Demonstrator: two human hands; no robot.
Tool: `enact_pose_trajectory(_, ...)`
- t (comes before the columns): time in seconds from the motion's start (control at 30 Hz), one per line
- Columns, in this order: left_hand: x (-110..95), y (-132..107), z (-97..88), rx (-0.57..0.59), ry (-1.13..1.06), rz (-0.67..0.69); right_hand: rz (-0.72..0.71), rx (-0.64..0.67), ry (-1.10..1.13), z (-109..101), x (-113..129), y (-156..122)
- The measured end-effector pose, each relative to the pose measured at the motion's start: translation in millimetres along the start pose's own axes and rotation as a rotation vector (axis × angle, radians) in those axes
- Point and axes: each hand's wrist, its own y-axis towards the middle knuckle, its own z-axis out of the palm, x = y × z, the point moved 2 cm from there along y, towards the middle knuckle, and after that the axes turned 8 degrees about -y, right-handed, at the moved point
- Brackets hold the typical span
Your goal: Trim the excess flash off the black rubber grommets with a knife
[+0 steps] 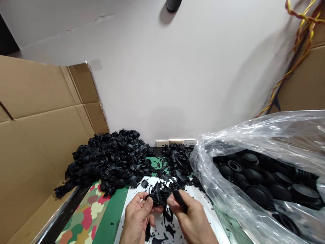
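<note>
Low in the middle, my left hand (139, 217) pinches one end of a black ribbed rubber boot (158, 196), its thumb and fingers closed on it. Ragged thin flaps of black rubber stick up from the boot. At its other end is my right hand (190, 217), with the fingers curled shut against the part. A black strip (180, 201) lies across the right thumb and forefinger; whether it is a wrap or a tool handle I cannot tell. Under both hands, torn black rubber scraps (170, 230) are scattered over a white sheet (127, 220).
A heap of black rubber parts (114, 159) stands at left against a cardboard sheet (45, 125). Black scraps (177, 156) pile by the wall sockets (162, 143). To the right, a clear plastic bag (203, 159) holds black rubber parts (256, 189). Twisted wires (291, 71) hang upper right.
</note>
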Motion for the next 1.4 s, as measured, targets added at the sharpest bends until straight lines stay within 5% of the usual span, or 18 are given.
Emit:
enact_pose_trajectory(0.1, 2.1, 0.0, 0.7, 0.012, 0.018, 0.009, 0.076, 0.108, 0.024, 8.1, -1.6, -1.8)
enact_pose_trajectory(0.27, 6.2, -1.5, 3.9, 0.073, 0.210, 0.143, 0.136, 0.039, 0.145, 6.1, 3.0, 1.3)
enact_pose_trajectory(0.4, 10.4, -3.6, 4.5, 0.125, 0.363, 0.257, 0.255, 0.128, 0.279, 2.3, 3.1, 3.5)
enact_pose_trajectory(0.57, 7.3, -6.2, 3.1, 0.112, 0.577, 0.413, 0.328, 0.076, 0.289, 7.7, -16.3, 3.8)
enact_pose_trajectory(0.7, 7.9, -6.4, 4.2, 0.148, 0.616, 0.297, 0.430, 0.011, 0.309, 15.7, -27.7, 2.8)
enact_pose_trajectory(0.87, 11.9, -7.8, 7.1, 0.110, 0.569, 0.208, 0.371, 0.017, 0.269, 11.1, -11.8, 1.7)
enact_pose_trajectory(1.2, 4.6, -11.8, 6.0, 0.103, 0.732, 0.374, 0.246, 0.025, 0.100, 11.6, 12.9, 11.5)
enact_pose_trajectory(1.4, -1.8, -12.5, 6.0, 0.210, 0.672, 0.468, 0.255, -0.035, 0.050, 23.9, 13.3, 19.0)
